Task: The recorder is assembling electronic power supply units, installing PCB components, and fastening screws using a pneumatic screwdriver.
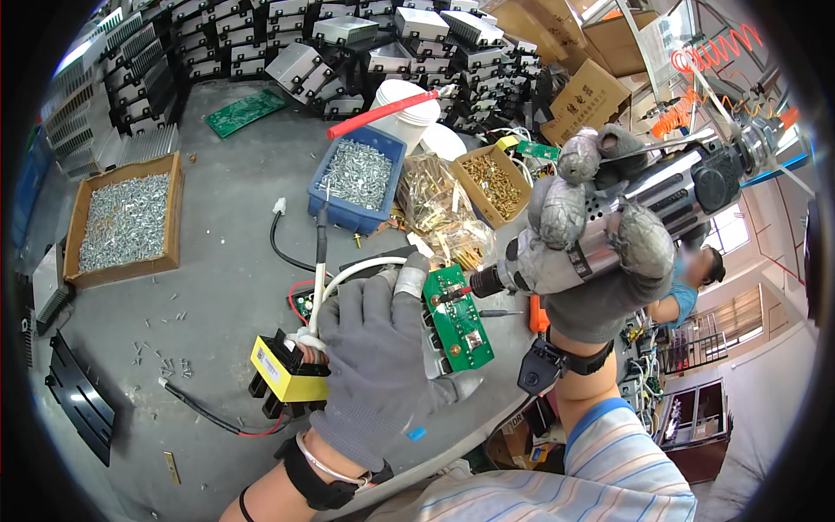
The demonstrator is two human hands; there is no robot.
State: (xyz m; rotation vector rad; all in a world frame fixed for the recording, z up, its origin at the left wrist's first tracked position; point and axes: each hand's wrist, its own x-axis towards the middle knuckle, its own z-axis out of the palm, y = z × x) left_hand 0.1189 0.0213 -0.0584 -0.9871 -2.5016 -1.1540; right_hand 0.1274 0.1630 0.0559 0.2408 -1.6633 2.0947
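My left hand [370, 357], in a grey glove, holds a green circuit board [461, 324] by its edges, index finger at the far corner and thumb at the near end. My right hand [639, 252], gloved with wrapped fingertips, is closed around a silver power screwdriver [678, 196]. The screwdriver points left, and its bit [454, 296] meets the board near a screw. Beside my left hand lies a yellow-wrapped transformer [285, 374]. A thick white cable [319, 278] runs from under my fingers. Parts beneath the board are mostly hidden.
A cardboard tray [178, 217] and a blue bin [313, 196] hold silver screws; a small box [526, 187] holds brass-coloured ones. Metal housings [344, 32] are stacked along the back. A red-handled tool [383, 113] lies across a white bucket [404, 130]. Another person [683, 296] is at right.
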